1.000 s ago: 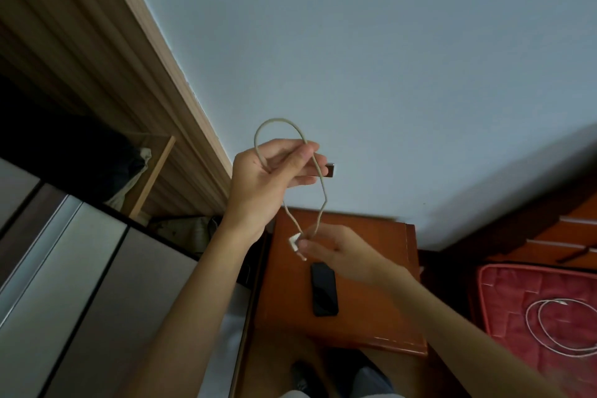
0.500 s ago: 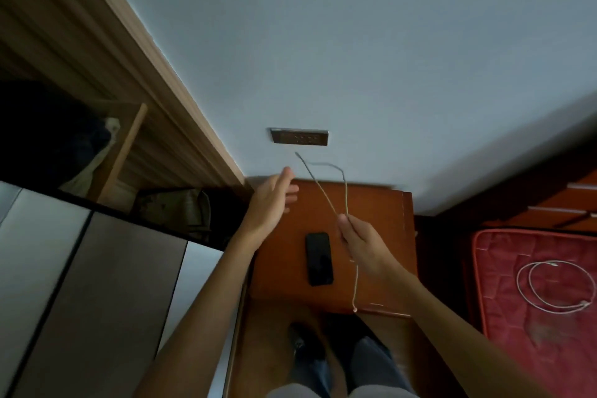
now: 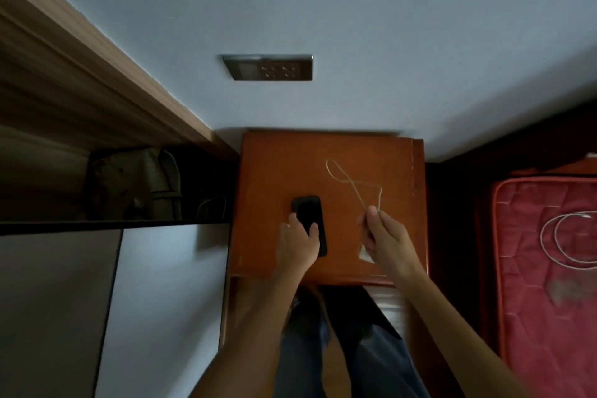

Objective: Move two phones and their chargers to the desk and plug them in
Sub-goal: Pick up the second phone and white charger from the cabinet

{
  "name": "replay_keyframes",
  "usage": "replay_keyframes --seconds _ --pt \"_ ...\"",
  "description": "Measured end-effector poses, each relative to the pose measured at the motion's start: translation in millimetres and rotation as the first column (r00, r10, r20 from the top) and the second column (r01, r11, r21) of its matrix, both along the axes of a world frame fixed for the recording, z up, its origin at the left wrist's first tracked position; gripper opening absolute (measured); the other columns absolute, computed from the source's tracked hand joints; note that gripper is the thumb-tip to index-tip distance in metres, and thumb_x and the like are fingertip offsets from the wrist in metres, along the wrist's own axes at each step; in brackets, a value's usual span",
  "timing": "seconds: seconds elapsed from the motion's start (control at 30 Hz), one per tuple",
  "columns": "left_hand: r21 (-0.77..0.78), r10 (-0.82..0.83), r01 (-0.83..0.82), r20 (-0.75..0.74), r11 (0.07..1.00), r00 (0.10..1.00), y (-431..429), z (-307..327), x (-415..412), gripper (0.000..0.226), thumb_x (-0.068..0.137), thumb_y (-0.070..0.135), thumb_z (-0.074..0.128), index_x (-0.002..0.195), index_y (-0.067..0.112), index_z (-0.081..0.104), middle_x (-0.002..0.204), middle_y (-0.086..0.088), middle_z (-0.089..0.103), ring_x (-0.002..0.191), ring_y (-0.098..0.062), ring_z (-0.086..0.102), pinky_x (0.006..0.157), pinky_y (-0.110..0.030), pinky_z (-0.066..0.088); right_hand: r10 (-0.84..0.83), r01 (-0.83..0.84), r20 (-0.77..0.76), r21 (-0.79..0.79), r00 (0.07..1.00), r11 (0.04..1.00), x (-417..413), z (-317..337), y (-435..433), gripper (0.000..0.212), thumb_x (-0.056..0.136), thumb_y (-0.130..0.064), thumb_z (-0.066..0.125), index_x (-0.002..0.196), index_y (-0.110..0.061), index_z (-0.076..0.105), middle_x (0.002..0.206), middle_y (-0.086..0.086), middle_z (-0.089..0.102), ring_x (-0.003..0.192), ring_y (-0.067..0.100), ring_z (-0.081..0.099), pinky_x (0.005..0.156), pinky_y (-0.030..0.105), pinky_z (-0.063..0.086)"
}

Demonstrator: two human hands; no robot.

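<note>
Half a second ago the left hand [image 3: 298, 247] hung open in the air by the wall; now it is down on the black phone [image 3: 309, 223], fingers curled over the near half, thumb on the right edge. The phone has not shifted: it lies flat on the orange-brown nightstand [image 3: 277, 171], left of centre, long axis running near to far, tilted slightly leftward at the far end. The right hand [image 3: 386, 241] stays pinched on the pale charging cable [image 3: 353, 186], lower than before, its loop now over the tabletop. A white plug [image 3: 365, 254] shows beneath the palm. Another white cable [image 3: 563, 241] lies coiled on the red mattress [image 3: 533, 300], far right.
</note>
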State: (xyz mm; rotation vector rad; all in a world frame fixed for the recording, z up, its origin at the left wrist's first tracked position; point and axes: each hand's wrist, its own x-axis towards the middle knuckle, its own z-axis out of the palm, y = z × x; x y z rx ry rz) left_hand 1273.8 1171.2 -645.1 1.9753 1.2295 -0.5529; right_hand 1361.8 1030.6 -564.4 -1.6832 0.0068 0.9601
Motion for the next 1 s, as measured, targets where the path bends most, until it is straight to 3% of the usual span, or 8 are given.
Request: replay_keyframes --seconds 0.13,0.4,0.5,0.57,0.67,0.8,1.0 --pt "0.111 0.022 -0.012 -0.091 0.994 0.996 -19.0 -57.6 12.4 0.079 0.095 0.056 0.048 0.152 0.009 0.02 0.143 -0.021 0.039 0.128 -0.036 0.042 0.099 -0.043 0.047 -0.046 0.047 0.046 -0.029 0.998 0.998 -4.5 -30.7 -1.1 0.04 0.105 -0.036 0.035 0.084 -0.015 0.062 0.054 -0.006 0.045 0.047 0.008 0.038 0.043 0.02 0.034" --pt "0.294 -0.001 0.063 -0.205 0.954 0.979 -27.3 -116.8 15.1 0.118 0.071 0.067 0.071 0.153 0.009 0.01 0.131 -0.02 0.042 0.109 -0.032 0.049 0.085 -0.038 0.048 -0.008 0.007 0.053 0.017 0.999 1.0 -12.4 -51.2 3.7 0.04 0.103 -0.036 0.036 0.078 -0.024 0.066 0.054 -0.007 0.048 0.047 0.006 0.041 0.045 0.017 0.036" --pt "0.241 -0.004 0.055 -0.21 0.969 0.978 -21.4 -113.8 15.3 0.127 0.065 0.062 0.08 0.153 0.008 0.006 0.13 -0.021 0.042 0.107 -0.031 0.051 0.075 -0.034 0.048 0.0 0.0 0.063 0.003 0.998 1.0 -8.7 -45.0 5.0 0.039 0.103 -0.034 0.036 0.083 -0.017 0.064 0.054 -0.007 0.05 0.048 0.006 0.042 0.046 0.017 0.037" --pt "0.19 0.039 0.002 -0.211 0.982 0.977 -13.4 -103.9 15.6 0.128 0.06 0.06 0.083 0.152 0.005 0.012 0.133 -0.022 0.042 0.111 -0.034 0.052 0.078 -0.036 0.05 0.009 -0.01 0.078 0.013 0.997 1.0 -5.0 -35.9 6.5 0.038 0.104 -0.034 0.036 0.083 -0.019 0.065 0.055 -0.007 0.051 0.048 0.006 0.043 0.046 0.017 0.037" --pt "0.075 0.198 -0.189 -0.142 0.979 0.97 2.5 -73.2 10.8 0.107 0.059 0.06 0.082 0.138 0.005 0.035 0.13 -0.018 0.048 0.11 -0.032 0.057 0.075 -0.036 0.052 0.05 -0.052 0.095 0.02 0.994 0.998 -1.0 -13.4 13.1 0.038 0.104 -0.034 0.036 0.083 -0.023 0.066 0.055 -0.008 0.051 0.048 0.007 0.043 0.045 0.018 0.036" --pt "-0.108 0.379 -0.373 0.042 0.922 0.924 21.8 -17.0 -4.4 0.077 0.062 0.052 0.084 0.118 0.009 0.053 0.113 -0.006 0.062 0.089 -0.018 0.065 0.062 -0.027 0.053 0.096 -0.098 0.109 0.018 0.989 0.995 1.1 27.4 23.1 0.034 0.104 -0.034 0.037 0.093 -0.018 0.065 0.054 -0.008 0.051 0.047 0.007 0.042 0.043 0.018 0.035" --pt "-0.447 0.629 -0.471 0.328 0.76 0.704 48.0 88.0 -34.3 0.032 0.071 0.028 0.081 0.1 0.024 0.069 0.095 0.002 0.075 0.087 -0.015 0.072 0.074 -0.035 0.059 0.217 -0.221 0.071 0.051 0.974 0.974 1.8 108.9 45.5 0.028 0.1 -0.038 0.046 0.102 -0.018 0.066 0.056 -0.008 0.054 0.046 0.005 0.044 0.045 0.019 0.037"
